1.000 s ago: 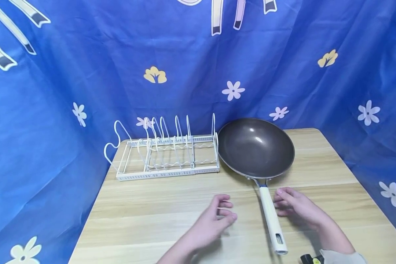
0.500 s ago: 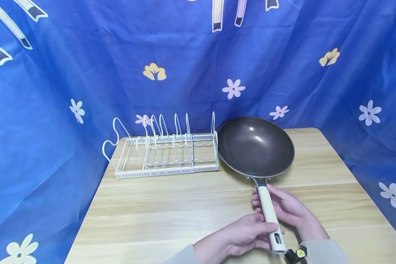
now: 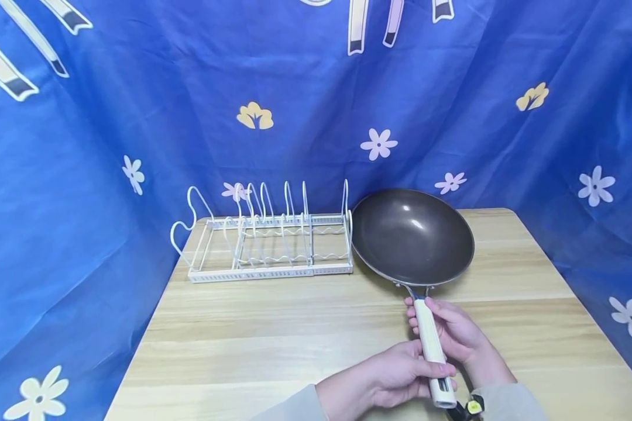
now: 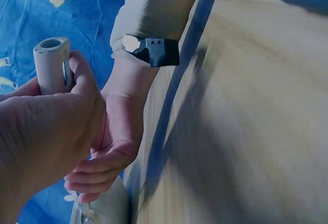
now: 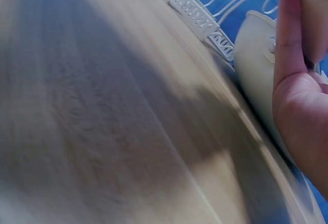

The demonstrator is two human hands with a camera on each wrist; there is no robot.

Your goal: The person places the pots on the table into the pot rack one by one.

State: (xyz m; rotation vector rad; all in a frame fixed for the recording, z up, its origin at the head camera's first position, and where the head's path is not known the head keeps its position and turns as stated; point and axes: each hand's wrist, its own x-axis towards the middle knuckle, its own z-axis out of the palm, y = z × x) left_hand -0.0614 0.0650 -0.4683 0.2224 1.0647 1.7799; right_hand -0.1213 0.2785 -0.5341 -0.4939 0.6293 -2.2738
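Note:
A dark frying pan [image 3: 413, 240] with a pale outside stands at the table's back right, its white handle [image 3: 428, 330] pointing toward me. My left hand [image 3: 400, 374] grips the handle near its end, thumb laid across the top. Farther up, close to the pan's bowl, my right hand [image 3: 455, 330] holds the same handle from the right, its fingers wrapping underneath to the left side. In the left wrist view the handle's hollow end [image 4: 51, 43] sticks up out of the left hand. The right wrist view catches the right hand [image 5: 302, 96] below the handle.
Left of the pan, a white wire rack [image 3: 271, 272] with several upright loops stands on the wooden table [image 3: 253, 327], its right end close against the pan's rim. A blue patterned curtain [image 3: 305, 117] hangs behind the table and along both sides.
Both hands came in from either side of the handle and took hold of it. Over the last half second they keep their grip, and the pan has hardly moved.

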